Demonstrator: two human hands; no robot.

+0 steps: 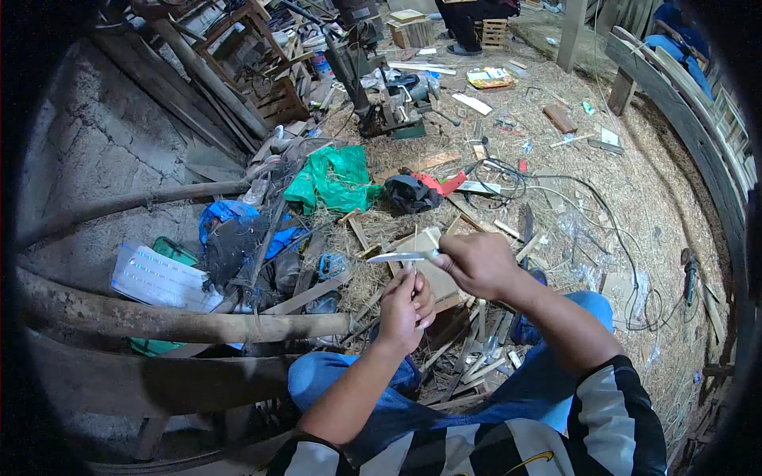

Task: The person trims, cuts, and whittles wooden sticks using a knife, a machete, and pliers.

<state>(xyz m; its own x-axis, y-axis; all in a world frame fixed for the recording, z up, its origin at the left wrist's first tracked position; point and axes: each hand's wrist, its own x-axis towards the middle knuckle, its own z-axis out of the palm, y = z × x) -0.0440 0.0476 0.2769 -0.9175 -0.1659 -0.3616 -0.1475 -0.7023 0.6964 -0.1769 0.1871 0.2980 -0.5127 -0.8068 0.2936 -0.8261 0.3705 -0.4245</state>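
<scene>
My right hand [480, 266] is closed around the handle of a knife, whose pale blade [393, 257] points left. Just beneath the blade is my left hand [406, 309], its fingers pinched together. A thin pale sliver shows by its fingertips, but I cannot make out what the hand holds. Behind the hands lies a light wooden board [440, 283], partly covered by them. Between my knees, scraps of wood [476, 369] lie in a loose heap on the floor.
A wooden pole [294, 327] runs along my left. Ahead lie a green plastic bag [337, 178], a dark cloth [413, 194] and a red tool [444, 182]. Cables [611, 218] trail across the shavings at right, near an angle grinder-like tool [690, 274]. Other people [468, 20] are farther back.
</scene>
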